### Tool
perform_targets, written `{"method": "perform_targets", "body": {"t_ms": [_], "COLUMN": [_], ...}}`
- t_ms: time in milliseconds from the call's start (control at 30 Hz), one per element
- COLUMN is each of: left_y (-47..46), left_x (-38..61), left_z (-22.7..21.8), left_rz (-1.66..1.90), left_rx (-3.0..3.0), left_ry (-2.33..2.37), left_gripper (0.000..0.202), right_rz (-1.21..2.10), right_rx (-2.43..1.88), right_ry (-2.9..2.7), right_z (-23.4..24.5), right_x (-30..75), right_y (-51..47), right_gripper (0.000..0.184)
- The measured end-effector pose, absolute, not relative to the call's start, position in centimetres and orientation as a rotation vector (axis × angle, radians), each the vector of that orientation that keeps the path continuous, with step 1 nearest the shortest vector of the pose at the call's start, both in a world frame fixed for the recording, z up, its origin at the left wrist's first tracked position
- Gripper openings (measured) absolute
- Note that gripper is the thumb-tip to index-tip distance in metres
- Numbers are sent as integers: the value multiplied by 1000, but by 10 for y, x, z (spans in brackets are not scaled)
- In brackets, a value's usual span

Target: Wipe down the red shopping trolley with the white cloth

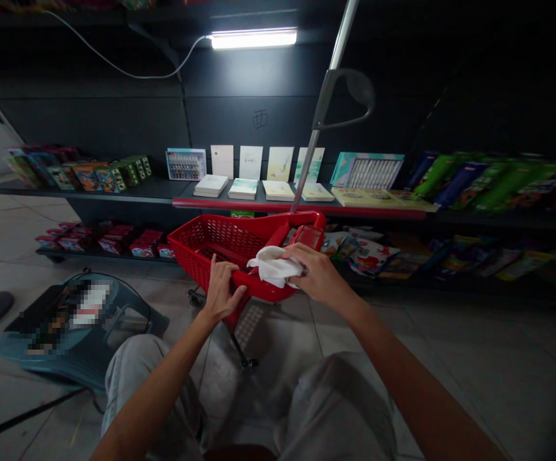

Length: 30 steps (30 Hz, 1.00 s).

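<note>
Red cart [192,259], twelve o'clock: my left hand [220,287] holds its near rim [266,292], my right hand [310,267] bunches white cloth [274,266] at four o'clock, finished and remaining areas indistinguishable.

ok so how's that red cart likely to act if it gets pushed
The red cart would probably roll, since casters show beneath it. Its perforated basket walls suggest it may be fairly light for its size. It might tip if pressed hard at the rim, as the basket sits above slim legs.

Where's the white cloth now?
In the head view, just below centre, the right hand holds the white cloth at the near side of the red basket.
</note>
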State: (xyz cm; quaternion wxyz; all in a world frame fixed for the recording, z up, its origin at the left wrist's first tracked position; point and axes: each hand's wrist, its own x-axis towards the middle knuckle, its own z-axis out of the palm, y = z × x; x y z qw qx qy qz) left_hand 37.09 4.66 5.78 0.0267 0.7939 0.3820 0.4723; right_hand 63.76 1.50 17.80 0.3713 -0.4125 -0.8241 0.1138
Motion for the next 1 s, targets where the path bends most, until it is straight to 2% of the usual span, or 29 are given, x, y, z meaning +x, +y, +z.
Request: {"method": "perform_targets", "body": {"t_ms": [233,433,600,1000], "left_y": [60,68,64,52], "left_x": [370,373,359,315], "left_z": [61,58,61,67], "left_rz": [1550,1640,1681,1668], "left_rx": [2119,1893,1844,1834], "left_ry": [1187,1328,1343,1340], "left_gripper": [50,32,26,30], "right_rz": [161,200,195,62], "right_rx": [-1161,-1104,-962,-1153], "right_ry": [-2202,-2165,-2023,-2010], "right_z": [188,186,182,189], "right_x": [643,640,636,644], "right_y": [31,32,30,52], "right_gripper": [38,40,40,38]}}
